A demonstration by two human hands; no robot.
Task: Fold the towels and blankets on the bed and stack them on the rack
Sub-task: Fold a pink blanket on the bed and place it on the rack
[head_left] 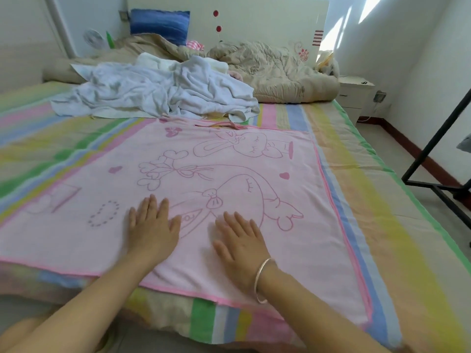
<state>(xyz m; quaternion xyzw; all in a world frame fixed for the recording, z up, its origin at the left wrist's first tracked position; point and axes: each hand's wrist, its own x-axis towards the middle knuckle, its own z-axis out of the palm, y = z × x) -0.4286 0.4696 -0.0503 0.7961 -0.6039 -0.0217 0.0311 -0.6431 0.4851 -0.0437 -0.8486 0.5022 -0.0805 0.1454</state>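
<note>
Hands are laid flat low in the frame, left hand (152, 229) and right hand (238, 240) with fingers spread, apparently to smooth the pink towel (229, 174) before folding. White towels (153, 90) are heaped above; rack (438, 138) is seen at right.

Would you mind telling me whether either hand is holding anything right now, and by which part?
Nothing is held. The left hand and right hand lie flat, fingers straight, on the near middle of the pink towel.
</note>
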